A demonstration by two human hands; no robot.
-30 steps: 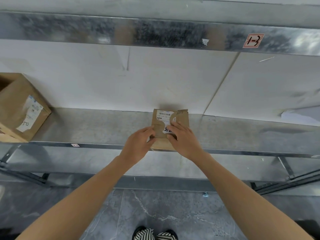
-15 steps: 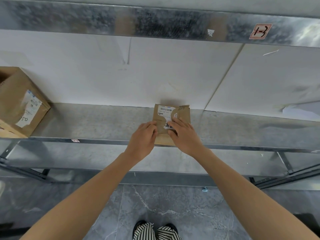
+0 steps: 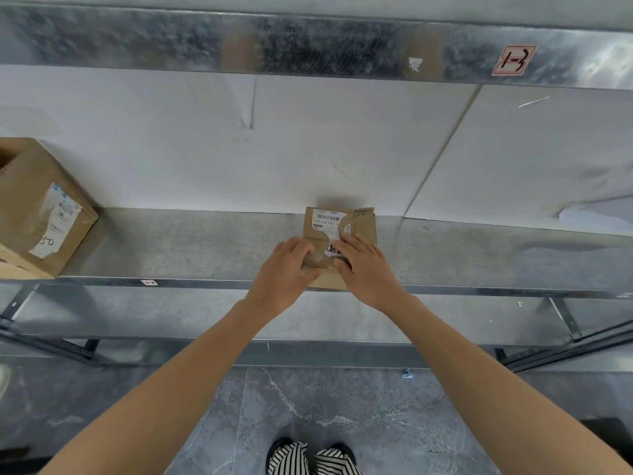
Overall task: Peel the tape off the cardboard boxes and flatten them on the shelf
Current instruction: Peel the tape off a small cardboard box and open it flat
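Step in hand: peeling tape off the small cardboard box (image 3: 356, 231), looks already collapsed flat on the shelf (image 3: 205, 248), near edge at the shelf lip, far edge just short of the back wall (image 3: 308, 149).

Left hand (image 3: 286, 269): fingers curled shut, pinching what looks like a crumpled strip of tape (image 3: 313, 260) at the box's left side. Right hand (image 3: 364, 264): fingers spread flat on the box, partly over the torn shipping label (image 3: 329, 222), pinning it down, not gripping.

Next move, my read: pull the strip up and away to the left, keep the right palm loaded so the box doesn't slide off the lip.

Room: bare shelf both sides. Larger cardboard box (image 3: 37, 207) well apart at far left, still erect. Upper shelf beam (image 3: 308, 46) overhead limits lift height.
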